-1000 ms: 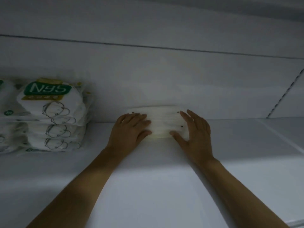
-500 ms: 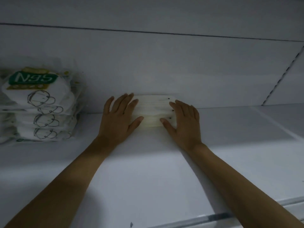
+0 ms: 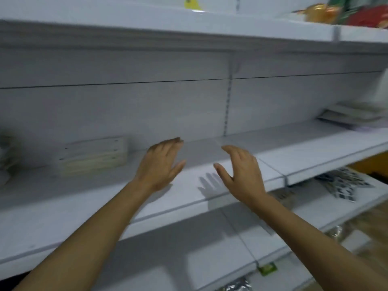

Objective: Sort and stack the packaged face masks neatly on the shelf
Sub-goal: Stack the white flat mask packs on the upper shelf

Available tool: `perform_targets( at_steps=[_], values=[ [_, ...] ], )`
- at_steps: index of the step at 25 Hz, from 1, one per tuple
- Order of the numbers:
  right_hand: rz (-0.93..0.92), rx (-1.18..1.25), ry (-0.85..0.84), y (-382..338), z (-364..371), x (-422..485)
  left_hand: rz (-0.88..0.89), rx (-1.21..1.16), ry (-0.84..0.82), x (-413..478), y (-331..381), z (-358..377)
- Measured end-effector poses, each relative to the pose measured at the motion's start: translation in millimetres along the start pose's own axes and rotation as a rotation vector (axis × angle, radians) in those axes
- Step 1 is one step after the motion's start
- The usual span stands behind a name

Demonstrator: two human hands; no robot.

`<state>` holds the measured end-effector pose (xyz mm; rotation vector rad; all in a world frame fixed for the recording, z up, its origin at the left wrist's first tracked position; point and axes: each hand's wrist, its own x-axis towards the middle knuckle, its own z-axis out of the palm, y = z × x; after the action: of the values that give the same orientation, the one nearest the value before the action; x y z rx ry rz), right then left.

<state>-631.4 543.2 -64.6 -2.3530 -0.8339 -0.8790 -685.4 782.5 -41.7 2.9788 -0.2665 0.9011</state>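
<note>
Spanning the whole view stood a white shelving unit, blurred throughout. Its back panel (image 3: 126, 106) was grey-white, crossed by 1 dark horizontal seam and 1 slotted upright (image 3: 228, 101). The shelf (image 3: 63, 206) ran left to right at mid-height, tilted in the view, its front edge brighter than its rear. An upper shelf (image 3: 147, 24) hung above it. A lower shelf (image 3: 210, 259) showed beneath.

2 bare forearms entered from the bottom corners and converged over the shelf. Left hand (image 3: 161, 164): fingers straight and pressed together, thumb spread out to the right, nothing held. Right hand (image 3: 241, 173): fingers lightly bent and close together, thumb spread to the left, nothing held. The palms faced roughly inward with a gap between them. A hand-shaped shadow (image 3: 210, 183) lay on the shelf below that gap.

Stack of packaged face masks (image 3: 92, 156): pale and flat, it lay on the shelf against the back panel, left of the left hand and apart from it. Neither hand touched it. The number of packs in it could not be read. More pale packs (image 3: 6, 156) sat at the far left edge, too blurred to tell.

Far right, same level: a low pile of flat pale packets (image 3: 352, 118). Below right: dark patterned packets (image 3: 344, 183). Top right, on the upper shelf: gold and red goods (image 3: 323, 13). Smallest: a yellow tag (image 3: 192, 4) at the top and a green tag (image 3: 267, 268) on the lower shelf's edge.
</note>
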Motion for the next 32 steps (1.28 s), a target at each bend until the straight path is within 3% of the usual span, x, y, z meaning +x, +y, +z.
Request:
perform_targets(
  at_steps=[6,9,17,24,32],
  values=[
    [0.173,-0.147,0.0,162,-128,-100,0.093,-0.084,-0.04,60,195,39],
    [0.226,-0.149,0.038,215,-167,-111,0.005,-0.214,-0.067,94,253,55],
    [0.29,-0.154,-0.006,339,-167,-89,0.037,-0.327,-0.089,209,333,125],
    [0.335,-0.237,0.0,512,-182,-8,0.103,-0.48,-0.12,372,416,244],
    [0.457,-0.198,-0.01,652,-175,21,0.15,-0.578,-0.176,482,479,313]
  ],
)
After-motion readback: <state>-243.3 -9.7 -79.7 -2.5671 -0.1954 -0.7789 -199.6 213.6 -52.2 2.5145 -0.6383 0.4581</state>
